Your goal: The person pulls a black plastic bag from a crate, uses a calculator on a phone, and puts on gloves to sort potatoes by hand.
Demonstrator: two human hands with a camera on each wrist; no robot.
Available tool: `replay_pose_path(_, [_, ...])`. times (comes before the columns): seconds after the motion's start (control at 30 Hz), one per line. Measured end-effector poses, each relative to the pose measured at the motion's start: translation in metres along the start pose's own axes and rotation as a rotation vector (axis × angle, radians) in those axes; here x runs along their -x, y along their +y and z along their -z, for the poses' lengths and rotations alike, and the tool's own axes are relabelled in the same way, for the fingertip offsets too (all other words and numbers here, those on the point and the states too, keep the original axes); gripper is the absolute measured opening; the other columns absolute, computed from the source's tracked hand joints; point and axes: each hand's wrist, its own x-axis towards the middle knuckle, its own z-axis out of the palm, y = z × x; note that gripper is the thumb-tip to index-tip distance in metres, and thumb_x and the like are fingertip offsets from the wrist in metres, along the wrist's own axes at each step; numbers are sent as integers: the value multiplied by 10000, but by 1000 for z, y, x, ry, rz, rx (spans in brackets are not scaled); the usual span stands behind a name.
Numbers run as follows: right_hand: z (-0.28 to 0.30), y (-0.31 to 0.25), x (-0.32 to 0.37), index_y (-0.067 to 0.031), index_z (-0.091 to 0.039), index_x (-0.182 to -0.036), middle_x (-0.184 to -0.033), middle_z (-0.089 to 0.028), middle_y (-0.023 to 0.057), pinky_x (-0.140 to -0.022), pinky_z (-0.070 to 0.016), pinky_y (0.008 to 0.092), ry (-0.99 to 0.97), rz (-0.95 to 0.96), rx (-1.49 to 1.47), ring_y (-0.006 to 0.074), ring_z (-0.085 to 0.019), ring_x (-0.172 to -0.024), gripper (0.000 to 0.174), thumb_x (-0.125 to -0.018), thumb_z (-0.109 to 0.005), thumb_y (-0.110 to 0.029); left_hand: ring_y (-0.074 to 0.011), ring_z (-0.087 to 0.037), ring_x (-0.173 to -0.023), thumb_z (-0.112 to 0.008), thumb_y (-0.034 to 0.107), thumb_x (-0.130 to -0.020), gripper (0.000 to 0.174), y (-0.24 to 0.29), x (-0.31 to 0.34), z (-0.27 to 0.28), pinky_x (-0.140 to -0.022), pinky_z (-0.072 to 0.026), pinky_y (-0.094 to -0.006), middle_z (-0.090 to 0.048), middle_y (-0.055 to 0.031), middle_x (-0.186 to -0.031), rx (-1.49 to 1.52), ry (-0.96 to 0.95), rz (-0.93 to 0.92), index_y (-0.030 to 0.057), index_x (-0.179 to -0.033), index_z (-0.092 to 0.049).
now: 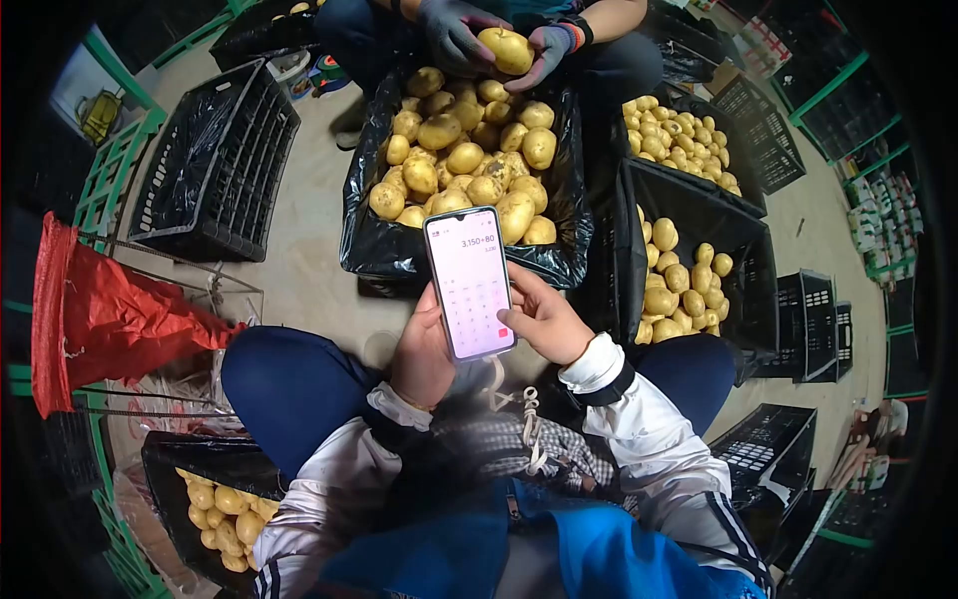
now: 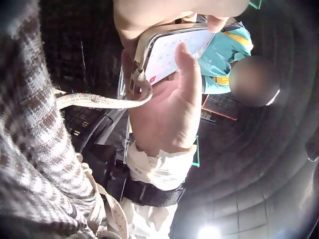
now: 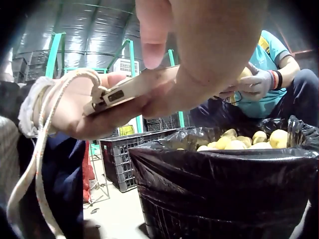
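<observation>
A smartphone [image 1: 470, 285] with a calculator on its lit screen tilts up in front of my lap. My left hand [image 1: 422, 349] grips its lower left side. On the other side, my right hand [image 1: 547, 317] holds the right edge, fingers behind it and thumb over the red key at the screen's lower right. A pale cord [image 2: 102, 101] runs from the phone's bottom end. Just beyond the phone stands a crate lined with black plastic [image 3: 224, 189], full of potatoes [image 1: 464, 158].
Across the crate sits a person whose gloved hands [image 1: 454, 38] hold a large potato [image 1: 506, 51]. More potato crates stand at the right [image 1: 743, 270] and lower left [image 1: 165, 454]. A black crate [image 1: 225, 165] and a red sack [image 1: 120, 309] are on the left.
</observation>
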Motion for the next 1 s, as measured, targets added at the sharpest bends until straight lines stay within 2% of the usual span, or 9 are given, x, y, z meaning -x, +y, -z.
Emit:
replay_pose_path(0.13, [1,1,1,-6,-191,-1414,-1272,-470,93,-946,-391,270,-20,2,-32,133,-457,-1169,674,-818,-484,106,-287,-451,-1219,-300,254,-854,601,0,0,3,-998,-390,-438,-401,-155,-1352,18,-33,9,71,-1411,-168])
replay_pose_path(0.2, [-1,0,1,-5,-190,-1413,-1291,-452,97,-955,-386,272,-28,12,-36,136,-444,-1183,689,-806,-494,116,-261,-501,-1165,-297,235,-898,512,0,0,-1,-963,-429,-406,-455,-156,-1289,86,-37,-25,40,-1368,-245])
replay_pose_path(0.3, [-7,-1,0,-1,-177,-1411,-1315,-417,102,-981,-369,287,-38,41,-56,151,-422,-1203,737,-778,-539,106,-255,-480,-1188,-323,223,-876,533,-2,-1,2,-986,-403,-393,-441,-149,-1306,97,-39,-23,42,-1372,-244])
replay_pose_path(0.37, [-9,8,0,0,-154,-1410,-1309,-409,108,-997,-356,303,33,162,234,166,-419,-1204,785,-755,-580,77,-250,-469,-1200,-332,215,-867,545,-2,0,3,-992,-394,-386,-434,-143,-1315,85,-33,-20,41,-1375,-240])
replay_pose_path(0.4, [-12,8,1,7,-153,-1401,-1281,-427,115,-991,-366,315,80,120,256,178,-433,-1187,822,-729,-627,35,-244,-458,-1211,-341,207,-857,557,-2,0,3,-999,-385,-379,-428,-137,-1324,73,-28,-16,41,-1379,-236])
replay_pose_path(0.6, [-25,12,-2,7,-227,-1360,-1234,-460,152,-965,-388,334,228,185,332,223,-466,-1163,817,-669,-661,-28,-231,-450,-1220,-332,181,-859,574,-6,0,6,-1000,-380,-369,-416,-127,-1344,69,-5,11,43,-1402,-205])
replay_pose_path(0.7, [-25,10,-1,18,-193,-1379,-1243,-457,131,-958,-398,319,242,187,432,186,-470,-1146,819,-715,-670,-22,-230,-445,-1224,-327,172,-860,576,-7,0,6,-1004,-375,-367,-407,-128,-1351,77,2,15,44,-1407,-198])
replay_pose_path(0.83, [-20,19,-3,19,-238,-1353,-1208,-482,120,-936,-414,307,239,215,334,177,-490,-1116,732,-753,-656,-17,-233,-442,-1226,-327,176,-862,572,-6,0,4,-1011,-370,-369,-405,-129,-1352,80,-11,11,45,-1405,-202])
replay_pose_path(1.0, [-17,18,-3,10,-307,-1292,-1147,-515,97,-909,-429,290,299,58,312,154,-512,-1070,562,-817,-606,-3,-241,-441,-1226,-345,200,-850,592,-7,-1,4,-1014,-371,-382,-406,-137,-1347,74,-20,18,43,-1402,-204])
